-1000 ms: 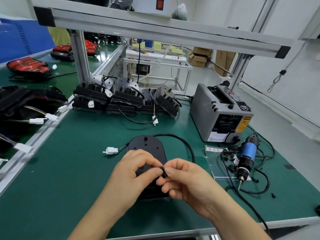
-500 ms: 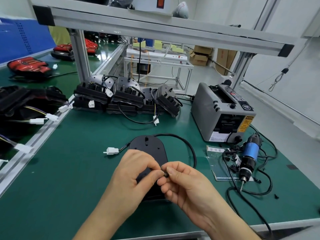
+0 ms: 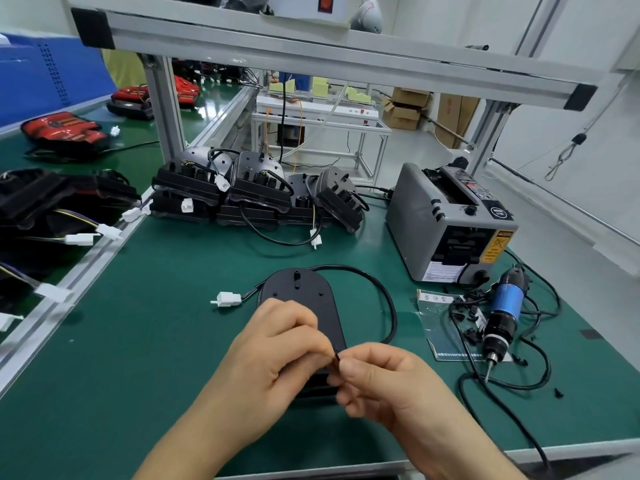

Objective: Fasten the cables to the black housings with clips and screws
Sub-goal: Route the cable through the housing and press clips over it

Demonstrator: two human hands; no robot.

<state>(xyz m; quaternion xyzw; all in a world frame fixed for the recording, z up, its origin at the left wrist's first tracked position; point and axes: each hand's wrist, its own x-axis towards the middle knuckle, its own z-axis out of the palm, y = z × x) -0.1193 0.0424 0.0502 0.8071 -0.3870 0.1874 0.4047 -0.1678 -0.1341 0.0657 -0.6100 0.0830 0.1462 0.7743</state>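
Observation:
A black oval housing [image 3: 301,292] lies flat on the green bench, its near end hidden under my hands. Its black cable [image 3: 388,303] loops round to the right and ends in a white connector [image 3: 227,299] on the left. My left hand [image 3: 277,344] and my right hand [image 3: 384,379] meet over the housing's near end, both pinching a small black clip [image 3: 336,356] between thumb and fingertips. A blue electric screwdriver [image 3: 502,313] lies at the right on a plastic bag [image 3: 443,327] with several small black clips.
A grey tape dispenser [image 3: 450,220] stands at the right rear. A row of black housings [image 3: 249,199] with cables lines the back, under an aluminium frame [image 3: 166,109]. More black and red parts [image 3: 62,129] lie on the left bench. The screwdriver's cord [image 3: 502,407] trails to the near right edge.
Both hands have stayed together over the housing, working the small clip between the fingertips; the left fingers have curled in closer. Housing and cable have not moved.

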